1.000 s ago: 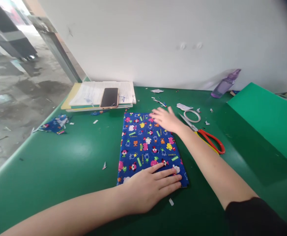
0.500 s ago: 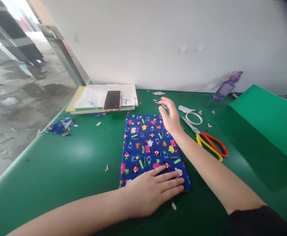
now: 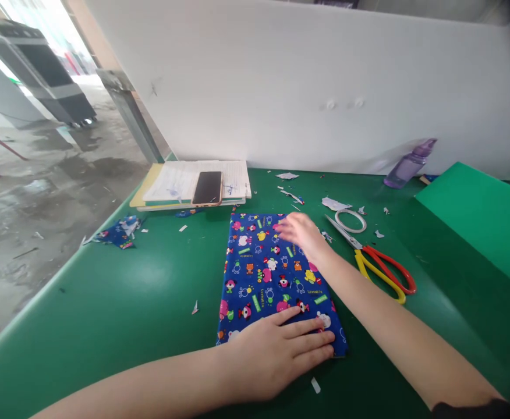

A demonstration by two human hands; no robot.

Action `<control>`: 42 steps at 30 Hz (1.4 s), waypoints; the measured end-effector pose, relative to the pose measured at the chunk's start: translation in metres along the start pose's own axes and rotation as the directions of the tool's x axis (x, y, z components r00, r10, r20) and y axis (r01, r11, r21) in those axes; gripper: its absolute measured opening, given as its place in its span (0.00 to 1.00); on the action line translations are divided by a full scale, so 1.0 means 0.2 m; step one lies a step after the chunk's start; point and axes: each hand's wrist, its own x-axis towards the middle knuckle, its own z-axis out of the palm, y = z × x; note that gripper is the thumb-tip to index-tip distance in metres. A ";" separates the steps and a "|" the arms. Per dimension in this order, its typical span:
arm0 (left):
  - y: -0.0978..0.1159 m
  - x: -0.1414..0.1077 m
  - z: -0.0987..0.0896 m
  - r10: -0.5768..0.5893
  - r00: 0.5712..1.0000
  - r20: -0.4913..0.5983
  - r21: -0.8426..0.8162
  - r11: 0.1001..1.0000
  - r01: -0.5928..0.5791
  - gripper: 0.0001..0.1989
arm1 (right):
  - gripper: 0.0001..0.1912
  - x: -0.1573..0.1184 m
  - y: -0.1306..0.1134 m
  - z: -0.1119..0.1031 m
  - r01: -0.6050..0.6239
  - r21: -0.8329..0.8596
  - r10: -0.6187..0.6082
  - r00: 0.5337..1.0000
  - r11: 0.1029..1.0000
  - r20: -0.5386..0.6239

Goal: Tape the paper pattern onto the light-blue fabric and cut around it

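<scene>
A flat rectangular piece in blue cartoon-print wrapping (image 3: 255,267) lies on the green table; whether it is a book inside, I cannot tell. My left hand (image 3: 276,352) rests flat across its near end, fingers stretched toward the right corner. Over the far right part of the print is my right hand (image 3: 303,233), fingers extended and holding nothing; whether it touches the surface is unclear. To the right lie scissors (image 3: 371,261) with one red and one yellow handle, blades apart. Their blades lie close to a white ring, like a tape roll (image 3: 351,221).
Papers (image 3: 176,180) are stacked at the back left with a phone (image 3: 208,188) on top. Blue print scraps (image 3: 119,233) lie near the table's left edge. A purple spray bottle (image 3: 407,166) leans at the white wall (image 3: 281,87). A green sheet (image 3: 477,215) is at right.
My right hand has come nearer, from beyond the far right corner to over the blue print. My left hand stays flat in its place. The camera view has shifted slightly.
</scene>
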 end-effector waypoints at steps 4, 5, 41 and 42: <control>0.00 0.00 -0.01 0.009 1.000 -0.001 0.006 1.000 -0.009 0.25 | 0.29 -0.05 0.03 -0.02 0.116 -0.205 -0.191 0.898 0.972 -0.397; 0.00 0.00 -0.01 0.009 1.000 0.002 0.002 1.000 -0.009 0.26 | 0.28 -0.08 0.03 -0.02 0.115 -0.223 -0.189 0.920 0.968 -0.344; -0.22 -0.19 -0.33 -0.829 0.545 0.126 0.413 0.544 0.731 0.17 | 0.37 -0.72 -0.11 0.05 0.631 -0.250 -0.406 0.703 0.734 0.583; -0.23 -0.19 -0.32 -0.819 0.554 0.151 0.382 0.565 0.731 0.18 | 0.37 -0.71 -0.11 0.05 0.635 -0.252 -0.411 0.703 0.730 0.581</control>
